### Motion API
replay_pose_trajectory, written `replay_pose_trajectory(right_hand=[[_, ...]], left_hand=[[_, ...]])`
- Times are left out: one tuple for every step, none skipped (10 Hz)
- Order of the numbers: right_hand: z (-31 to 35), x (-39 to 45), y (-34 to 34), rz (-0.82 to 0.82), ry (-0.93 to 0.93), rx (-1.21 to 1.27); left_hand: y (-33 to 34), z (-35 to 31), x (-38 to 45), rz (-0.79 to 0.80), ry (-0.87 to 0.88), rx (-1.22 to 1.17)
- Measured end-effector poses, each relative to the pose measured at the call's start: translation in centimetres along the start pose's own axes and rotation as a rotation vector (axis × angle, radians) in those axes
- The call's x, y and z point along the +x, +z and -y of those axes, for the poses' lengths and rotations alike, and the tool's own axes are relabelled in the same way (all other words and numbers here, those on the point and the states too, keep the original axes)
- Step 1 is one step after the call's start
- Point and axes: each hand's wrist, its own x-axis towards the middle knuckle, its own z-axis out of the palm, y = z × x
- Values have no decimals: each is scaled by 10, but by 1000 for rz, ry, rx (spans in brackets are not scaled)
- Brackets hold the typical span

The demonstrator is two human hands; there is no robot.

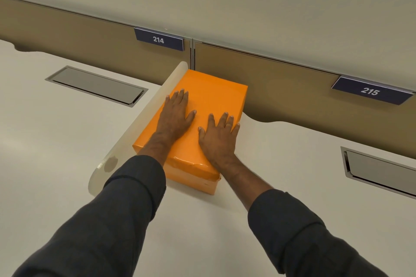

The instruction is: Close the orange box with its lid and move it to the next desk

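The orange box (209, 96) lies on the white desk with its orange lid on top, covering it fully. It sits just right of a translucent divider between two desks, close to the back partition. My left hand (174, 117) rests flat on the left part of the lid, fingers spread. My right hand (219, 136) rests flat on the near right part of the lid, fingers spread too. Neither hand grips the box; both palms lie on the lid.
A translucent divider (139, 123) separates the left desk (56, 137) from the right desk (304, 164). Each desk has a grey cable hatch (96, 84) (380, 171). Brown partition panels (281, 83) carry labels 214 (158, 39) and 215 (370, 91).
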Motion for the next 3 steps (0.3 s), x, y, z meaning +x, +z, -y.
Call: replay_pose_trajectory(right_hand=[[-2, 4, -11, -13, -51, -25], [-7, 8, -22, -94, -120, -39], [-15, 13, -36, -207, -168, -96]], left_hand=[[-2, -1, 1, 16, -20, 20], [-3, -3, 1, -33, -3, 33], [-10, -10, -1, -137, 21, 62]])
